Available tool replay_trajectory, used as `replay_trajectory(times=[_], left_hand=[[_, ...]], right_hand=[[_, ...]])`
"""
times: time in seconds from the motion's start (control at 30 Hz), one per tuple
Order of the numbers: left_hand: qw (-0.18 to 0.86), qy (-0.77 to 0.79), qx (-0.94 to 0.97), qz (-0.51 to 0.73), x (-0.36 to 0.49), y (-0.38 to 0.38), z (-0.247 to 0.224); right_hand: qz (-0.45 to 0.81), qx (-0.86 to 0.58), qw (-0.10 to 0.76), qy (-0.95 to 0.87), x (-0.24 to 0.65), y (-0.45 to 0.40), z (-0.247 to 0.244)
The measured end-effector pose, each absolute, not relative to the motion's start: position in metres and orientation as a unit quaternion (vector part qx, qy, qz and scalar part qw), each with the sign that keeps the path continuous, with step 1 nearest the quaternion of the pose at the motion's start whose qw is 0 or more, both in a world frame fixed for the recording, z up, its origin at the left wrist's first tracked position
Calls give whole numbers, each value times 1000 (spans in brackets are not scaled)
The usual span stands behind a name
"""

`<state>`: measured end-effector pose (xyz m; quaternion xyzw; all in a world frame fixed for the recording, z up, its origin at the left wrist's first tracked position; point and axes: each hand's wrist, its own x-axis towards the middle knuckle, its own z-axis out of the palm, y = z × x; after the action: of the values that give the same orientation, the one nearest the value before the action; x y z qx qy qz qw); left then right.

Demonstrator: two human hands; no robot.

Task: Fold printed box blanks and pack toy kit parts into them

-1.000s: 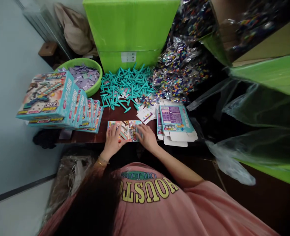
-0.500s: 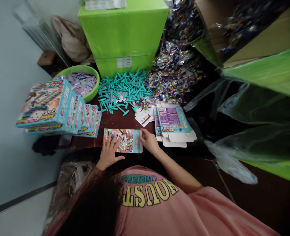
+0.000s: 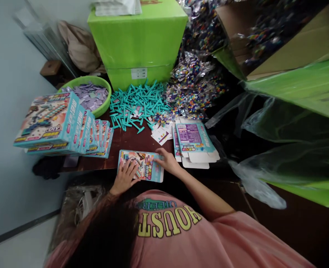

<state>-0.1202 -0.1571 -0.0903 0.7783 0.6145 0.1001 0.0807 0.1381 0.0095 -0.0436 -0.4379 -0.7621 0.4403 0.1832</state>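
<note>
A flat printed box [image 3: 149, 167] in light blue and orange lies at the table's front edge, slightly tilted. My left hand [image 3: 124, 178] rests on its left part with the fingers spread. At its upper right corner is my right hand [image 3: 167, 162], the fingers lying over the box's right end and apart. Just to the right, unfolded flat boxes [image 3: 192, 137] with purple backs are stacked, their white flaps towards me. Printed paper sheets [image 3: 161, 134] lie beyond the box.
Stacked finished boxes [image 3: 45, 119] stand at the left. Behind are a green basket [image 3: 107, 97] of purple packets, a pile of teal hammer-shaped pieces [image 3: 139, 102], a large green box [image 3: 138, 41] and bags of colourful beads [image 3: 192, 85]. Plastic sheeting [image 3: 278, 160] hangs at the right.
The flat box has tilted, its right end lower and nearer me. My right hand's fingers have moved from its right edge onto its upper right part. The view has shifted slightly.
</note>
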Motion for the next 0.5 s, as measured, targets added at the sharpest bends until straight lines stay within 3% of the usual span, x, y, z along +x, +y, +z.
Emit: replay_trajectory(times=[0.17, 0.27, 0.37, 0.5], left_hand=[[67, 657, 737, 144, -76, -149, -91], [152, 642, 717, 225, -75, -169, -102], [254, 658, 634, 317, -99, -229, -114], [312, 724, 519, 329, -113, -326, -119]], right_hand=[[477, -455, 287, -695, 116, 15, -31], [495, -436, 301, -689, 119, 22, -26], [490, -454, 284, -688, 138, 31, -31], [452, -483, 296, -689, 157, 44, -46]])
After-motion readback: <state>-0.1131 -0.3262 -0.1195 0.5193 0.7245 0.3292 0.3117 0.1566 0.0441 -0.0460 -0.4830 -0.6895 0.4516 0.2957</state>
